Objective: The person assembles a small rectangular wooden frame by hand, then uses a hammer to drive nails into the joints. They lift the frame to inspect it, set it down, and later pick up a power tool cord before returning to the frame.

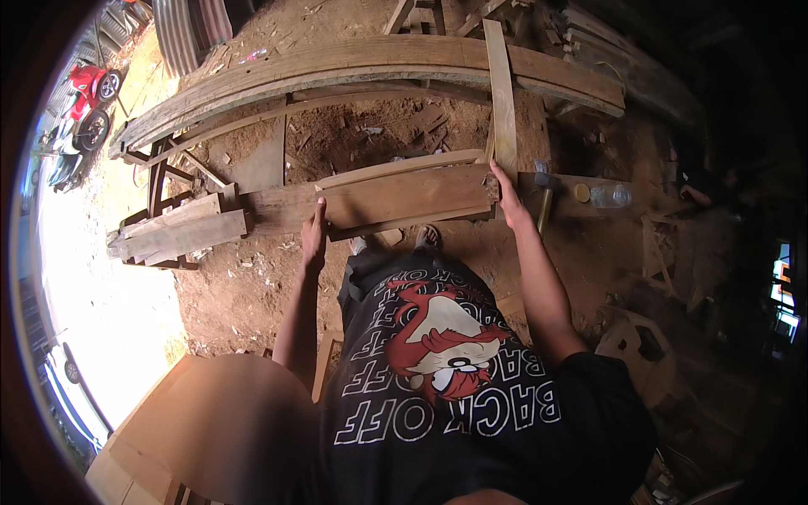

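Note:
A flat wooden panel lies lengthwise in front of me, over a long narrow bench plank. My left hand grips its left end, thumb up along the edge. At the opposite end my right hand is closed on the panel's edge, fingers partly hidden behind it. Along the far side of the panel runs a thin wooden strip. Just beyond my right hand, a long pale board reaches from the bench to a thick beam. A hammer-like tool with a dark head and yellowish handle is right of that hand.
A clear plastic bottle and round yellowish lid are on the right. Short boards are stacked at the left end. A long thick beam spans the far side. Another person's hand shows dimly at right. A red motorbike stands far left.

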`<state>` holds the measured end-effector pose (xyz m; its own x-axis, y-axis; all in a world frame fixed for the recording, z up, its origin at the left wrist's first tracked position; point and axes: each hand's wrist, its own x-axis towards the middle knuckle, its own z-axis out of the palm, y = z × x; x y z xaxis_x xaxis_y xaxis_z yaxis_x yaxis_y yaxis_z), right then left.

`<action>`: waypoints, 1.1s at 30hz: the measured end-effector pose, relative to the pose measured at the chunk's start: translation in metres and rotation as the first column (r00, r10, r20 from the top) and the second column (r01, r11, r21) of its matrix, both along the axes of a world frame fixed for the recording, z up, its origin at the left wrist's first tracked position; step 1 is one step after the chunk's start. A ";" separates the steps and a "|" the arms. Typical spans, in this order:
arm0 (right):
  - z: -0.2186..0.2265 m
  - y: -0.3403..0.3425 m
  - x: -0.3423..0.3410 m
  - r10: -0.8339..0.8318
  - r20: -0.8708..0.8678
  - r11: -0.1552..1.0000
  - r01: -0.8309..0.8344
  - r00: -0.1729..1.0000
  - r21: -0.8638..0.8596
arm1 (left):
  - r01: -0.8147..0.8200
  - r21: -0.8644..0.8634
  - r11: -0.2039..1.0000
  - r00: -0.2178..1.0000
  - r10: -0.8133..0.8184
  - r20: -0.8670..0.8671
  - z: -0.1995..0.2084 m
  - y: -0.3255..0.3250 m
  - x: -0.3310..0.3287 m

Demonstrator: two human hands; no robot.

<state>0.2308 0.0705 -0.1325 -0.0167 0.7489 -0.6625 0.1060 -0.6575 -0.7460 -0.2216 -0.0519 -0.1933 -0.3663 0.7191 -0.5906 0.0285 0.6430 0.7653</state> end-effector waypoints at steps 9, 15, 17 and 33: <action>-0.001 -0.021 -0.001 -0.140 -0.060 0.989 0.137 0.988 -0.059 | 0.086 0.179 0.980 0.991 -0.102 0.082 0.011 0.039 -0.006; -0.009 0.011 0.008 0.007 0.068 0.978 0.007 0.998 -0.210 | 0.295 0.022 0.955 0.955 -0.295 0.039 -0.003 0.086 -0.033; -0.009 0.026 0.016 0.044 0.017 0.941 -0.036 0.999 -0.336 | 0.318 -0.138 0.938 0.948 -0.314 0.051 -0.006 0.104 -0.045; -0.067 0.054 0.033 0.069 0.133 0.966 -0.033 0.989 -0.258 | 0.420 -0.314 0.851 0.892 -0.322 0.318 -0.006 0.137 -0.041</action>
